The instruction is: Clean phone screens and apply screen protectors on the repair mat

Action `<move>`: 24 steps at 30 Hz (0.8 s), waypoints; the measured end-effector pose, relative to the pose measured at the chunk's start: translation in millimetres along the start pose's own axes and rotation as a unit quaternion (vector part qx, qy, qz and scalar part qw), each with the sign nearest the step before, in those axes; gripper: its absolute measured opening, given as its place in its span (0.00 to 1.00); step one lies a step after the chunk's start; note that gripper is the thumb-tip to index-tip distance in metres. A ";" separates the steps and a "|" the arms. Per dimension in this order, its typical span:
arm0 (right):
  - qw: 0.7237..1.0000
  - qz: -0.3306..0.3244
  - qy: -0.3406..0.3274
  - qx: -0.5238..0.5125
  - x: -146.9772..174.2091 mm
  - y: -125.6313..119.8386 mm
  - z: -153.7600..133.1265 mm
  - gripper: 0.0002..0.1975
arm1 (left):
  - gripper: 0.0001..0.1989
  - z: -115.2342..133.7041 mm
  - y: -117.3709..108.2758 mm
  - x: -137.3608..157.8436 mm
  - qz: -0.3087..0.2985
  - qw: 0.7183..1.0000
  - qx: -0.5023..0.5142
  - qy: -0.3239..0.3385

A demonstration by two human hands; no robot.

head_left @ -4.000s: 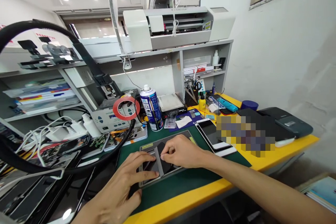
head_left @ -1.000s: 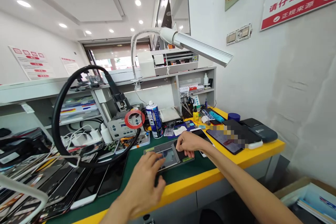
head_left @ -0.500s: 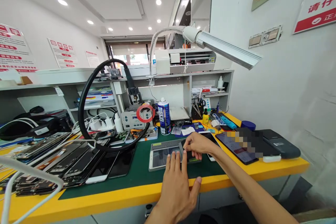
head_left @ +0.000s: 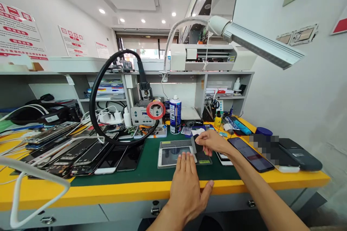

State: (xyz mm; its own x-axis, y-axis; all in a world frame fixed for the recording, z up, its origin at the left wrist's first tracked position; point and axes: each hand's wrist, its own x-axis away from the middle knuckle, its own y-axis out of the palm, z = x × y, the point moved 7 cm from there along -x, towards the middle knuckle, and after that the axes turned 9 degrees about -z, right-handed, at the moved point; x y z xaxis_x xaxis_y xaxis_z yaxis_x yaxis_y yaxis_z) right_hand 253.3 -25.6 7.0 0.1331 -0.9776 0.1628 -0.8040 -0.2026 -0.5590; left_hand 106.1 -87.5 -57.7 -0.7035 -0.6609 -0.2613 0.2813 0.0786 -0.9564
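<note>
A white-framed phone point(head_left: 162, 157) with a dark screen lies flat on a dotted grey pad point(head_left: 173, 143) with yellow labels. My left hand point(head_left: 187, 184) is stretched out, its fingertips resting on the near right part of the phone. At the phone's right end, my right hand point(head_left: 213, 141) pinches a thin dark grey flat piece point(head_left: 194, 145), which stands tilted beside the phone. Its exact kind is unclear, and my fingers hide part of it. Partly behind my right wrist lies another white phone point(head_left: 224, 159).
Stacked phone screens point(head_left: 89, 151) fill the left side. A black hose point(head_left: 93, 104) loops over the bench in front of a soldering station point(head_left: 139, 115). A blue spray can point(head_left: 175, 115) stands behind the pad. A large dark phone point(head_left: 251, 153) lies right. A lamp point(head_left: 265, 45) hangs above.
The view has shifted, so the bench sits differently in the picture. My right hand has moved slightly away from the phone's right end with the dark piece. My left hand stays flat on the phone.
</note>
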 end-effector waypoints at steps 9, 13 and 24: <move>0.999 -0.022 -0.037 0.016 -19.8 37.1 -39.8 0.10 | 0.46 3.6 -6.4 -1.5 -0.018 1.000 0.009 -0.004; 0.998 -0.050 -0.025 0.027 -31.2 60.2 -43.5 0.09 | 0.48 4.4 -7.2 -1.8 -0.035 0.999 0.013 -0.006; 0.994 -0.071 0.001 0.079 -38.0 74.2 -41.5 0.05 | 0.47 5.1 -6.1 -1.0 -0.041 0.999 0.019 -0.019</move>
State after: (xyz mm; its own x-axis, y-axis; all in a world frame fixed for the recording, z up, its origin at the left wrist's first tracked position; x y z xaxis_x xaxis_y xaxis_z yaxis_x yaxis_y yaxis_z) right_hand 164.5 -1.1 -6.9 0.2376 -0.9382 0.2515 -0.6761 -0.3456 -0.6507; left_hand 108.4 -91.1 -51.0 -0.6998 -0.6923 -0.1758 0.2489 -0.0057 -0.9685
